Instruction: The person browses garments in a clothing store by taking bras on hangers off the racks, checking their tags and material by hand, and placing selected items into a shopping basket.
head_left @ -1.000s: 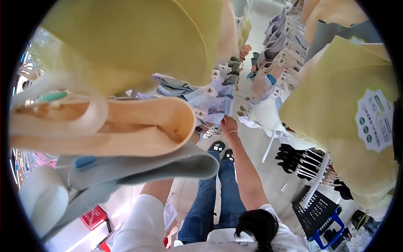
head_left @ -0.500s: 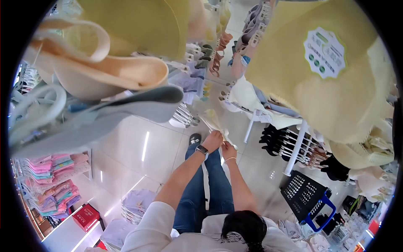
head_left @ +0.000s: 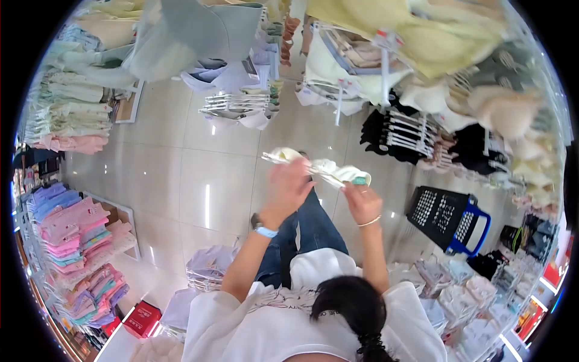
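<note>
A pale cream bra (head_left: 325,165) on a white hanger is stretched out sideways in front of me, above my legs. My right hand (head_left: 363,204), with a bracelet at its wrist, pinches the right end of the bra and hanger, near a small green tag (head_left: 359,180). My left hand (head_left: 289,186), with a watch on the wrist, is against the left part of the bra. Its fingers are smeared by motion, so their grip is unclear.
Racks of hanging bras (head_left: 235,104) stand ahead, with yellow ones (head_left: 416,36) close at upper right and black ones (head_left: 377,133) below. A black basket (head_left: 438,217) with a blue handle is on the floor at right. Folded pink clothes (head_left: 72,223) fill a left shelf.
The bra has come up nearer to me and turned from lengthwise to sideways. My hands have moved apart. The view has shifted, so the near racks look farther off.
</note>
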Available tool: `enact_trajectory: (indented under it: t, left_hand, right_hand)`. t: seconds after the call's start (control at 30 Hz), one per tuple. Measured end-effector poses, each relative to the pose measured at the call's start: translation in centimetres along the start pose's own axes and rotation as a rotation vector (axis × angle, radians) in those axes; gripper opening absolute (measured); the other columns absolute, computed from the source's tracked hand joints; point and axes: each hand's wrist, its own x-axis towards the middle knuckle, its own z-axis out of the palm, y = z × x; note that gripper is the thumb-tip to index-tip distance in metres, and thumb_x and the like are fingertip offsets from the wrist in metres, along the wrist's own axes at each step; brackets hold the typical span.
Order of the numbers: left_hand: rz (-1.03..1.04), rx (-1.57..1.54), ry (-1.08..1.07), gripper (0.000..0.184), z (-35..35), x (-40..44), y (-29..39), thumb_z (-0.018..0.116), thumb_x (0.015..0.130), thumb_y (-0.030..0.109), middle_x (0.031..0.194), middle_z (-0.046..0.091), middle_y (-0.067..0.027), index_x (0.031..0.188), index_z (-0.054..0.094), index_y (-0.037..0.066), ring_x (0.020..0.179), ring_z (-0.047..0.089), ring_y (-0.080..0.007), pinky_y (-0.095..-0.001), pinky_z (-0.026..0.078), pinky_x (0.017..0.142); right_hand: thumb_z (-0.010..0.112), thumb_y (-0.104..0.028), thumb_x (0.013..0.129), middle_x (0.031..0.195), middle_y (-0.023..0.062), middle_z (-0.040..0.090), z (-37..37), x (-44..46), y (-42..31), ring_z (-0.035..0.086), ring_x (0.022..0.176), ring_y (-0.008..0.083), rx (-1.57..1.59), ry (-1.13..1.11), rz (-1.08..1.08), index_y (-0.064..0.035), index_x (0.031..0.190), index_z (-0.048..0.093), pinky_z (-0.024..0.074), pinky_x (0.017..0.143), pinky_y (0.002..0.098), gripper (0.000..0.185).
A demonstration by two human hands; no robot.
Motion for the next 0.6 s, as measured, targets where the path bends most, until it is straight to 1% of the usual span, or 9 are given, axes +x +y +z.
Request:
enact_trajectory:
  t: [0.07, 0.13, 0.17, 0.23, 0.27, 0.33, 0.47, 0.57, 0.6]
  left_hand:
    - [-0.238, -0.333, 0.33, 0.079, -4.9, -1.3, 1.0, 0.069, 0.06, 0.031, 0.125, 0.029, -0.0146, 0.122, 0.027, 0.005, 0.111, 0.033, -0.0255, -0.0408, 0.021, 0.094]
    - [-0.287, -0.722, 0.406, 0.095, -7.6, -2.2, 0.0, 0.072, 0.055, 0.032, 0.129, 0.019, -0.0154, 0.125, 0.016, 0.003, 0.116, 0.025, -0.0283, -0.0406, 0.016, 0.097]
    - [-0.257, -0.738, 0.392, 0.095, -8.7, -2.6, 0.2, 0.072, 0.055, 0.032, 0.129, 0.019, -0.0154, 0.125, 0.016, 0.003, 0.116, 0.025, -0.0283, -0.0406, 0.016, 0.097]
    - [-0.355, -1.074, 0.272, 0.091, -10.4, -3.2, 1.1, 0.074, 0.052, 0.028, 0.124, 0.031, -0.0135, 0.123, 0.024, 0.002, 0.111, 0.034, -0.025, -0.0373, 0.025, 0.094]
    - [-0.33, -1.081, 0.255, 0.091, -10.8, -3.7, 1.6, 0.074, 0.052, 0.028, 0.124, 0.031, -0.0135, 0.123, 0.024, 0.002, 0.111, 0.034, -0.025, -0.0373, 0.025, 0.094]
    - [-0.537, -1.177, -0.152, 0.079, -11.1, -4.5, 2.9, 0.075, 0.053, 0.021, 0.111, 0.046, -0.0096, 0.118, 0.034, 0.001, 0.1, 0.046, -0.0215, -0.0317, 0.036, 0.086]
    - [-0.245, -1.556, -0.151, 0.057, -12.1, -2.8, 12.8, 0.069, 0.061, 0.012, 0.098, 0.053, -0.0054, 0.11, 0.043, 0.001, 0.09, 0.051, -0.0168, -0.0273, 0.041, 0.078]
    - [-0.297, -1.571, -0.277, 0.042, -11.3, -1.2, 19.3, 0.061, 0.069, 0.005, 0.1, 0.052, -0.0061, 0.108, 0.045, 0.001, 0.09, 0.05, -0.0152, -0.0277, 0.04, 0.079]
    - [-0.326, -1.532, -0.318, 0.039, -10.3, -0.8, 21.1, 0.059, 0.071, 0.004, 0.1, 0.052, -0.0064, 0.107, 0.045, 0.001, 0.09, 0.05, -0.0148, -0.0278, 0.04, 0.078]
  right_hand:
    - [0.064, -0.014, 0.061, 0.057, 0.002, 0.051, -5.3, -0.5, -1.4, 0.048, 0.046, 0.0154, 0.009, 0.217, -0.066, -0.0112, 0.077, 0.059, 0.0384, 0.04, 0.0262, 0.017]
    - [0.066, -0.009, 0.058, 0.059, 0.0026, 0.053, -11.8, -1.2, -2.9, 0.047, 0.046, 0.0156, 0.039, 0.337, -0.093, -0.0076, 0.077, 0.06, 0.0381, 0.04, 0.0261, 0.02]
    - [0.067, -0.007, 0.058, 0.059, 0.0035, 0.055, -14.9, -1.7, -3.6, 0.048, 0.046, 0.0158, 0.055, 0.401, -0.113, -0.0054, 0.077, 0.06, 0.0379, 0.039, 0.0259, 0.02]
    - [0.067, -0.004, 0.057, 0.058, 0.0052, 0.055, -20.2, -2.8, -4.7, 0.046, 0.044, 0.0155, 0.115, 0.531, -0.107, -0.002, 0.074, 0.061, 0.0366, 0.039, 0.0251, 0.019]
    - [0.066, -0.002, 0.057, 0.056, 0.0051, 0.054, -22.5, -3.3, -5.2, 0.045, 0.043, 0.0143, 0.124, 0.582, -0.061, -0.001, 0.074, 0.061, 0.0352, 0.039, 0.0239, 0.018]
    - [0.065, 0.002, 0.058, 0.053, 0.0047, 0.051, -25.8, -4.6, -5.4, 0.042, 0.042, 0.0113, 0.134, 0.645, 0.08, 0.0009, 0.075, 0.061, 0.0318, 0.039, 0.021, 0.018]
    - [0.06, -0.002, 0.069, 0.051, 0.0018, 0.045, -28.8, -7.3, -2.7, 0.034, 0.042, 0.0053, 0.269, 0.723, 0.414, 0.0021, 0.076, 0.058, 0.0254, 0.039, 0.0177, 0.008]
    - [0.058, -0.006, 0.073, 0.051, 0.0008, 0.044, -29.5, -11.3, 0.7, 0.034, 0.044, 0.0052, 0.206, 0.64, 0.594, 0.0003, 0.075, 0.056, 0.0256, 0.039, 0.0179, 0.007]
    - [0.055, -0.011, 0.076, 0.053, 0.0027, 0.046, -30.2, -12.8, 1.0, 0.039, 0.045, 0.007, 0.23, 0.601, 0.684, -0.0012, 0.077, 0.054, 0.0307, 0.042, 0.0194, 0.01]
